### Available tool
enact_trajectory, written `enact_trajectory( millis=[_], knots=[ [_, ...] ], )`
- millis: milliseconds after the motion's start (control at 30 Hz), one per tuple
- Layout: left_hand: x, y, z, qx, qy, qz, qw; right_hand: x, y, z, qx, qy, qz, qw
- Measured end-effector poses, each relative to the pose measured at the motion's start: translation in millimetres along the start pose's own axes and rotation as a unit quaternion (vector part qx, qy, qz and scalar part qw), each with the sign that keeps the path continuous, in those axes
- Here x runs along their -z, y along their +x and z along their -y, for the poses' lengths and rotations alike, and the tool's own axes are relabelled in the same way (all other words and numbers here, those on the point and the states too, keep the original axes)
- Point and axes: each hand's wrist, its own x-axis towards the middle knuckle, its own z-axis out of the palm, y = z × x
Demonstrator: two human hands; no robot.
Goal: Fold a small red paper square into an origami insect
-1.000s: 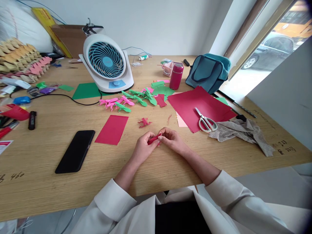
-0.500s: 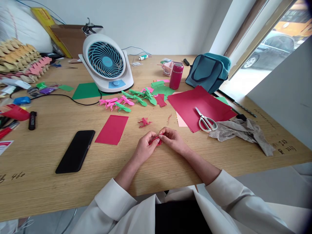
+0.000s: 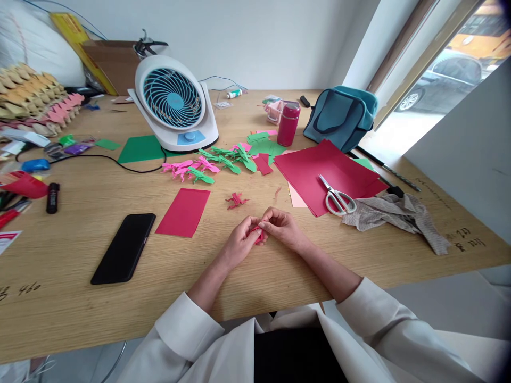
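Both hands meet over the wooden table, closed round a small folded piece of red paper (image 3: pixel 260 238). My left hand (image 3: pixel 241 239) pinches it between thumb and fingers; my right hand (image 3: pixel 282 229) grips its upper edge with the fingertips. The fingers cover much of the paper, so its full shape is hidden. Just beyond lies a small red folded paper figure (image 3: pixel 237 200). To the left is a stack of red paper rectangles (image 3: pixel 184 213). Farther back, several green paper figures (image 3: pixel 231 158) and pink paper figures (image 3: pixel 187 168) lie in a group.
A black phone (image 3: pixel 123 248) lies at the left. White-handled scissors (image 3: pixel 337 197) rest on large red sheets (image 3: pixel 319 170), beside a crumpled cloth (image 3: pixel 395 218). Behind stand a white fan (image 3: pixel 173 101), a red flask (image 3: pixel 288 125) and a teal bag (image 3: pixel 341 118).
The left fingers have shifted slightly and the red paper has turned in the hands, showing more of itself below the thumbs. The things on the table stay put.
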Motion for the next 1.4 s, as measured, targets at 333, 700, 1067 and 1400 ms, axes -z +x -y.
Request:
enact_trajectory(
  millis=[333,700,1067,1400],
  knots=[
    [1.6,-2,5,-0.008,0.131,0.002,0.991,1,0,6,-0.015,-0.019,-0.010,1.000],
    [1.9,-1,7,0.020,0.057,-0.003,0.998,4,1,8,-0.027,-0.001,0.037,0.999],
    [0.8,-2,3,0.008,0.092,0.004,0.996,3,-2,10,-0.026,0.013,0.045,0.999],
    [-1.3,-2,4,0.017,0.093,-0.048,0.994,7,1,7,-0.031,-0.037,0.009,0.999]
  ],
)
